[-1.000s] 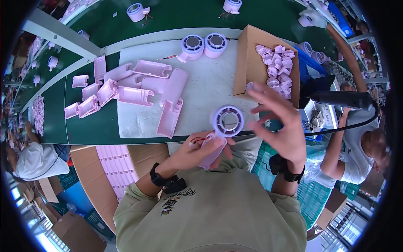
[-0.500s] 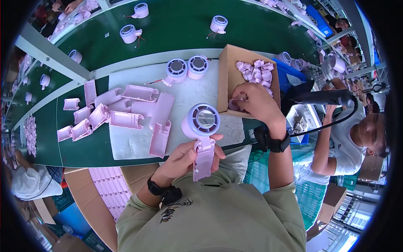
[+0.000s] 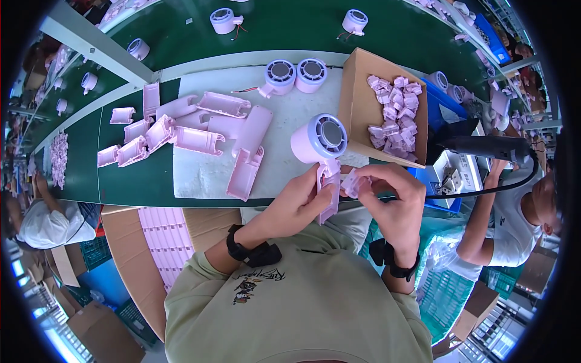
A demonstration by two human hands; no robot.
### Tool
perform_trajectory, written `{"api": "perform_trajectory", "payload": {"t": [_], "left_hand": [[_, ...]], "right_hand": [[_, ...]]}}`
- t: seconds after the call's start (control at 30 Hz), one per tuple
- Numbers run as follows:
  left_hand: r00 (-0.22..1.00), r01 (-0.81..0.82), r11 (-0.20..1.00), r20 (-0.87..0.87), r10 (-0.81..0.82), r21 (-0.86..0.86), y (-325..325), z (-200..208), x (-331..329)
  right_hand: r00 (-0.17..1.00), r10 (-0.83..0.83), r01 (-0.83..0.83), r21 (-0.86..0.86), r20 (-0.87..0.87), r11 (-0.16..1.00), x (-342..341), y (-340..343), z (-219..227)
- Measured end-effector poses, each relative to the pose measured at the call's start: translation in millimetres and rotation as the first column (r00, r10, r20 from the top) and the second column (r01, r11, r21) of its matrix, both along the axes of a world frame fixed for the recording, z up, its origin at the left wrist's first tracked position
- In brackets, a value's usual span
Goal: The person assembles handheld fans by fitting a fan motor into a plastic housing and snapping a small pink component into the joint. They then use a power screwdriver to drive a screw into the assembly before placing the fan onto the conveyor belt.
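My left hand (image 3: 293,206) grips a pink handheld fan (image 3: 318,139) by its half-shell handle, with the round lilac head facing up above the table's near edge. Pinched in the fingers of my right hand (image 3: 396,202) is a small pink plastic part (image 3: 350,183), right beside the fan's handle. Whether the part touches the handle I cannot tell. Beyond my right hand stands a cardboard box (image 3: 357,91) holding many small pink parts (image 3: 396,109) of similar look. Two more fan heads (image 3: 280,77) sit on the white pad (image 3: 200,175).
Pink handle shells (image 3: 249,130) lie piled on the left of the pad. A green conveyor (image 3: 290,33) carrying fan heads runs along the back. A black cylindrical tool (image 3: 484,146) with a cable juts in at right. Below left, an open carton (image 3: 130,248) holds stacked pink shells.
My right hand has come out of the cardboard box with a small pink part and moved to the fan's handle. The fan in my left hand stays before my chest. Fan heads on the conveyor have shifted.
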State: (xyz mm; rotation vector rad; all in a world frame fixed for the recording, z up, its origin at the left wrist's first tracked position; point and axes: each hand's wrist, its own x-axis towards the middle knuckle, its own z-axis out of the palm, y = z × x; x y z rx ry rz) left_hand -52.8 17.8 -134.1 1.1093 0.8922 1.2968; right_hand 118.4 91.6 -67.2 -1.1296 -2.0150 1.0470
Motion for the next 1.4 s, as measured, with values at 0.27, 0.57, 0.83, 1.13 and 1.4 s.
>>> {"api": "perform_trajectory", "payload": {"t": [0.27,0.57,0.83,1.13,1.4], "left_hand": [[0.961,-0.088,0.995,-0.268,0.072,-0.05,-9,-12,9],[0.976,-0.06,0.988,-0.216,0.029,-0.14,-12,-6,16],[0.96,-0.074,0.995,-0.277,0.051,-0.074,-13,-1,23],[0.969,-0.08,0.995,-0.239,0.062,-0.066,-12,-19,10],[0.997,-0.079,0.992,-0.026,0.077,-0.098,-23,-20,19]], "right_hand": [[0.994,-0.031,-0.014,-0.399,-0.105,0.917,-10,-14,-12],[0.962,-0.129,-0.008,-0.5,-0.239,0.866,-8,-27,-28],[0.956,-0.238,0.2,-0.21,-0.173,0.957,-20,-43,-41],[0.988,-0.125,0.133,0.089,-0.094,0.987,-23,-44,-34],[0.984,-0.125,0.163,0.375,-0.123,0.913,-22,-53,-54]]}}
